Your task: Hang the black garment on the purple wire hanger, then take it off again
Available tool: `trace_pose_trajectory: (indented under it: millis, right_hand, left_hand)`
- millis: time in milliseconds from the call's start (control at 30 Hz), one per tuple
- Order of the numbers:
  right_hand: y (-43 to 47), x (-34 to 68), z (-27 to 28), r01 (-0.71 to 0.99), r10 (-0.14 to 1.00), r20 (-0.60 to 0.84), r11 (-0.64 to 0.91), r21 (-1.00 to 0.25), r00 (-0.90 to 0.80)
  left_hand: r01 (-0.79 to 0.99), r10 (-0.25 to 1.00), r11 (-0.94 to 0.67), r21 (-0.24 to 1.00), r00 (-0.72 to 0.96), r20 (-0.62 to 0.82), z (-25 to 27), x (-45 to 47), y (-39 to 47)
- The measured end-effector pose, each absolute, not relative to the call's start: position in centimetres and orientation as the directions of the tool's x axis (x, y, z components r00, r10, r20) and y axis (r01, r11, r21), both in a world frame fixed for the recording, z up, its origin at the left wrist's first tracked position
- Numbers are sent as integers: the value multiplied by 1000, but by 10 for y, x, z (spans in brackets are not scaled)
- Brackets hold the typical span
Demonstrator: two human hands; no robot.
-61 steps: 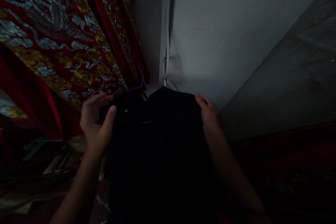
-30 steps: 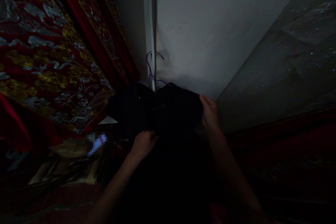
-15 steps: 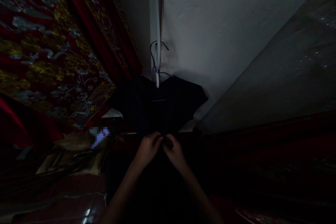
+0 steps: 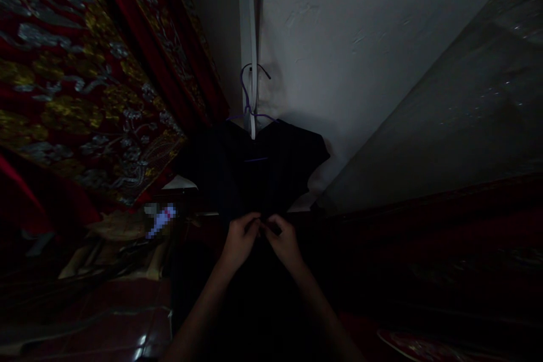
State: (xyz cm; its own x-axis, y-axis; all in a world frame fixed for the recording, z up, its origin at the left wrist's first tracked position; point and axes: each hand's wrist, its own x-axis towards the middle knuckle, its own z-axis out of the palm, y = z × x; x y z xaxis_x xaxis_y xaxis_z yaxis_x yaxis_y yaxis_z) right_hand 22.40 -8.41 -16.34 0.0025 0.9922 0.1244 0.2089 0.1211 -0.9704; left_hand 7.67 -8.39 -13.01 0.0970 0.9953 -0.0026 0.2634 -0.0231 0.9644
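Note:
A dark shirt [image 4: 292, 147] with short sleeves hangs on a purple wire hanger [image 4: 246, 90] against the wall. Its front is open in a V below the collar. At the bottom of that V my left hand [image 4: 241, 237] pinches the edge of the cloth between thumb and fingers. Right beside it, fingertips almost touching, my right hand [image 4: 283, 240] pinches the cloth too. Any button between the fingertips is too dark and small to make out. Below the hands the garment fades into black.
Red curtains with gold and silver embroidery [image 4: 76, 85] hang at the left. A white cable [image 4: 253, 28] runs down the pale wall [image 4: 360, 39] behind the hanger. Low at the left, a pale bundle [image 4: 114, 232] lies near a shiny tiled floor [image 4: 114, 317].
Both hands keep pinching at the same spot on the shirt, with the fingertips shifting slightly closer together. The whole view has drifted a little.

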Motion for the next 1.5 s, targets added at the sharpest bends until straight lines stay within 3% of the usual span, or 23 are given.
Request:
trace_pose_trajectory:
  millis: [200,500,700,800,1000,1233,1400,1500]
  right_hand:
    - [-89,227,-165,212,995,100,97,-972,2]
    - [-92,227,-168,179,995,96,90,-980,27]
    - [-92,223,-162,175,994,103,95,-980,35]
    - [-87,217,-160,189,990,134,124,-974,39]
    - [-82,208,-189,299,997,73,69,-952,2]
    - [-78,216,-213,288,997,67,56,-956,28]
    - [-60,230,-176,293,992,68,97,-951,-106]
    - [-46,239,-121,256,965,243,260,-931,-95]
  left_hand:
    - [168,997,-27,985,73,15,-131,84,-86]
    - [187,998,-52,981,28,48,-133,88,-91]
    - [-181,997,-27,983,-74,14,-124,98,-96]
    - [-271,990,-50,961,-137,13,-113,104,-89]
    - [-318,948,-278,906,-241,206,-54,97,-33]
    - [-326,891,-452,830,-209,403,1,100,3]
    - [-255,877,-481,839,-156,455,6,100,-8]
    - [-161,869,-494,855,-124,479,4,94,-12]
